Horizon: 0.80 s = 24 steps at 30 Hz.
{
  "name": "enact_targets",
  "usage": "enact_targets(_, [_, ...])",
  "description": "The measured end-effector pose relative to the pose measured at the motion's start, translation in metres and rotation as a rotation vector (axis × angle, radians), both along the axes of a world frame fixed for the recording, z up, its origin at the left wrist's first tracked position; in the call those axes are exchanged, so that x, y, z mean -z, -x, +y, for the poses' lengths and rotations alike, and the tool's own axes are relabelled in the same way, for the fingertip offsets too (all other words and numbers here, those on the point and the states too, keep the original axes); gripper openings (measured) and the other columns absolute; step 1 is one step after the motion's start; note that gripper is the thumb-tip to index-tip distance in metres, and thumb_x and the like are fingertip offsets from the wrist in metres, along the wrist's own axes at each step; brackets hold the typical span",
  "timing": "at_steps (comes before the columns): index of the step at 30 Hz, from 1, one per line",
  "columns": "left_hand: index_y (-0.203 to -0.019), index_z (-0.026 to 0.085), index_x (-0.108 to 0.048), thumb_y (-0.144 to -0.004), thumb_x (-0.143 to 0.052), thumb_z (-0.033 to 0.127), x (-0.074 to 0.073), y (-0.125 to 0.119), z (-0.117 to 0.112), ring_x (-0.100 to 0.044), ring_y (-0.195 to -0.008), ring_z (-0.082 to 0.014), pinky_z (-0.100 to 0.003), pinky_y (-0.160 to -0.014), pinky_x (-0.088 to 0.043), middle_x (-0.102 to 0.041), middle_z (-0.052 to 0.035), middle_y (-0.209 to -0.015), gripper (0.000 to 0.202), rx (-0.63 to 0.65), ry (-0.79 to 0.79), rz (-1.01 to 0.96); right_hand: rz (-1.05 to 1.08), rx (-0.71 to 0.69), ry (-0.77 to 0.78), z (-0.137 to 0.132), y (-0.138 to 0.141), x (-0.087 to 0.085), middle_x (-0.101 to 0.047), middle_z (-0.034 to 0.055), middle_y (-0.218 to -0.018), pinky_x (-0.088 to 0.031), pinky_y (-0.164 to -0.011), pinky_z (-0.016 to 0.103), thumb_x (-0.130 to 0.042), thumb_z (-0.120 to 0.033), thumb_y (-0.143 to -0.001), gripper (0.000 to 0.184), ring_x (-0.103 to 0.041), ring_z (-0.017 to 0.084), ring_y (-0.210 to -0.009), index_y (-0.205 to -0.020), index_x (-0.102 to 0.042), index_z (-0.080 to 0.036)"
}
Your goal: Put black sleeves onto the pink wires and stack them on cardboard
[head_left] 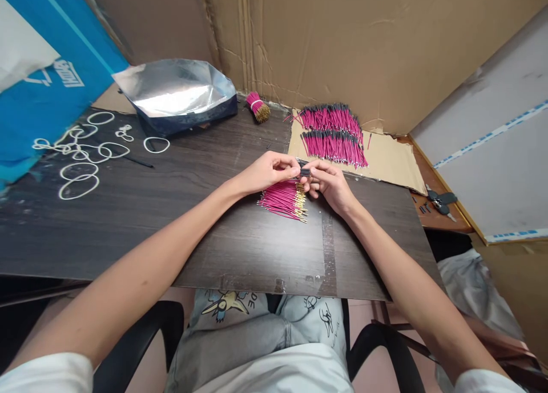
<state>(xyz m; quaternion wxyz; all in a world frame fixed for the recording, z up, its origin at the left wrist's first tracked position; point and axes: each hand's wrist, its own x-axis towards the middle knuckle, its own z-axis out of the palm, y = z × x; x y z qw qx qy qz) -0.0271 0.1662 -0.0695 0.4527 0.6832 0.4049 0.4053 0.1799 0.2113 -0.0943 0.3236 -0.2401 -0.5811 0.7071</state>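
Note:
Over the table's middle, my left hand (276,170) and my right hand (329,182) meet, fingers closed in a pinch. Between their fingertips is a small bunch of short black tubes (305,172), partly hidden by the fingers. Just below the hands lies a loose row of thin pink wires (280,199) with gold-coloured ends pointing right and pale tips on the left. Farther back, two rows of pink wires with black ends (334,145) rest on a flat cardboard sheet (387,159).
A bundle of pink wires (257,106) tied with a white band stands at the back, beside an open silver-lined bag (180,90). White rubber bands (79,179) are scattered at left. Keys (442,202) lie at far right. Cardboard walls (342,45) close off the back.

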Motion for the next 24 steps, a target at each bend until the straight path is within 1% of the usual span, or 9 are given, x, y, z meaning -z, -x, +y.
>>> enact_targets(4, [-0.079, 0.013, -0.069, -0.089, -0.066, 0.03, 0.001, 0.001, 0.001, -0.045, -0.062, -0.0089, -0.024, -0.061, -0.033, -0.056, 0.0007, -0.068, 0.02, 0.0, -0.009, -0.002, -0.005, 0.004, -0.031, 0.0, -0.001, 0.001, -0.07, 0.0015, -0.085, -0.043, -0.048, 0.02, -0.077, -0.046, -0.086, 0.029, -0.063, 0.012, -0.067, -0.098, -0.067, -0.022])
enact_targets(7, [-0.079, 0.013, -0.068, -0.089, -0.067, 0.031, 0.001, 0.0, -0.001, -0.044, -0.06, -0.0085, -0.023, -0.058, -0.032, -0.056, 0.0007, -0.066, 0.021, -0.016, 0.013, -0.041, -0.01, 0.023, -0.025, -0.002, 0.001, 0.0, -0.069, 0.0013, -0.085, -0.044, -0.049, 0.02, -0.078, -0.05, -0.085, 0.033, -0.063, 0.012, -0.068, -0.098, -0.066, -0.022])
enact_targets(12, [-0.077, 0.015, -0.065, -0.088, -0.067, 0.035, -0.001, -0.005, -0.005, -0.038, -0.053, -0.0078, -0.023, -0.053, -0.029, -0.051, 0.003, -0.059, 0.023, -0.077, 0.046, -0.125, 0.079, 0.044, 0.013, -0.006, 0.007, 0.003, -0.068, 0.0024, -0.086, -0.048, -0.05, 0.02, -0.077, -0.051, -0.085, 0.036, -0.063, 0.013, -0.071, -0.102, -0.068, -0.021])
enact_targets(15, [-0.079, 0.016, -0.066, -0.088, -0.067, 0.036, -0.001, -0.008, -0.008, -0.039, -0.052, -0.0082, -0.023, -0.052, -0.03, -0.051, 0.0031, -0.057, 0.023, -0.094, 0.049, -0.111, 0.087, 0.069, 0.023, -0.006, 0.009, 0.004, -0.066, 0.0014, -0.084, -0.048, -0.048, 0.02, -0.08, -0.053, -0.083, 0.038, -0.062, 0.012, -0.067, -0.101, -0.067, -0.021])
enact_targets(18, [-0.08, 0.016, -0.066, -0.09, -0.065, 0.038, 0.002, -0.011, -0.01, -0.04, -0.052, -0.0085, -0.023, -0.052, -0.03, -0.051, 0.0029, -0.058, 0.025, -0.084, 0.05, -0.107, 0.088, 0.095, 0.029, -0.007, 0.011, 0.004, -0.062, -0.0006, -0.078, -0.048, -0.046, 0.019, -0.081, -0.056, -0.081, 0.041, -0.06, 0.012, -0.064, -0.097, -0.066, -0.021])
enact_targets(24, [-0.077, 0.016, -0.063, -0.09, -0.065, 0.043, 0.006, -0.011, -0.009, -0.041, -0.054, -0.0093, -0.023, -0.054, -0.031, -0.049, 0.0031, -0.058, 0.031, -0.101, 0.042, -0.107, 0.109, 0.07, 0.03, -0.005, 0.013, 0.005, -0.062, -0.0002, -0.079, -0.049, -0.046, 0.018, -0.081, -0.055, -0.08, 0.041, -0.061, 0.012, -0.066, -0.095, -0.067, -0.02])
